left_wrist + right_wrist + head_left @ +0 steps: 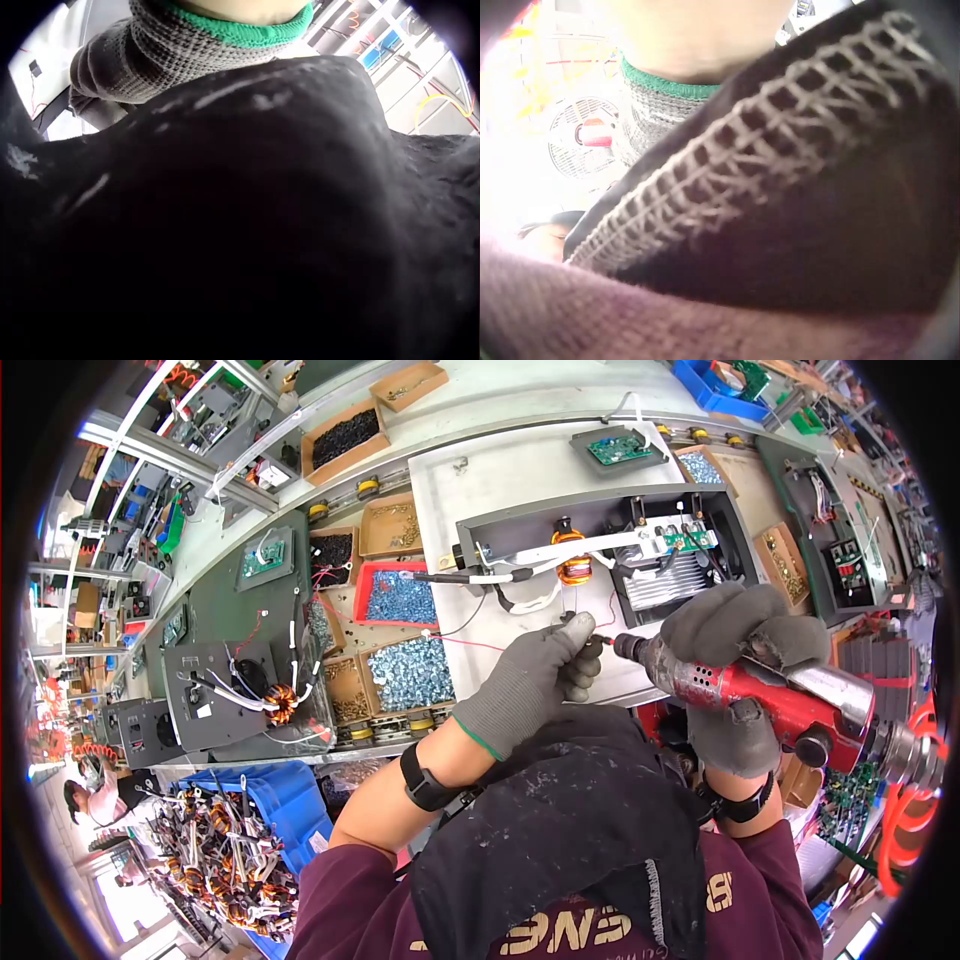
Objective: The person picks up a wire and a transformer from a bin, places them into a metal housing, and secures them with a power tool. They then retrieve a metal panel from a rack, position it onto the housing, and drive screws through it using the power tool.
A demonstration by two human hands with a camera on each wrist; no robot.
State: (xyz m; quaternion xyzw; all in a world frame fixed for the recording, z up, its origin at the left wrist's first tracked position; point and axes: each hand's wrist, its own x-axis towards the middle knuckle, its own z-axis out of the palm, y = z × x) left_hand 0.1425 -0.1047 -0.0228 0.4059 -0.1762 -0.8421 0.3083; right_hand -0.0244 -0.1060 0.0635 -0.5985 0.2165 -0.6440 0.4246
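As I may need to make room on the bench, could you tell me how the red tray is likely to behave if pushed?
The red tray would probably feel heavy for its size, filled with small, metallic-looking parts. Its wide, shallow shape suggests sliding rather than tipping, though loose parts could spill.

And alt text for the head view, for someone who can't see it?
The grey gloved right hand grips a red and silver power tool, its black nose near the grey gloved left hand. Beyond, a dark grey housing holds a silver finned block, with a copper wire coil to its left.
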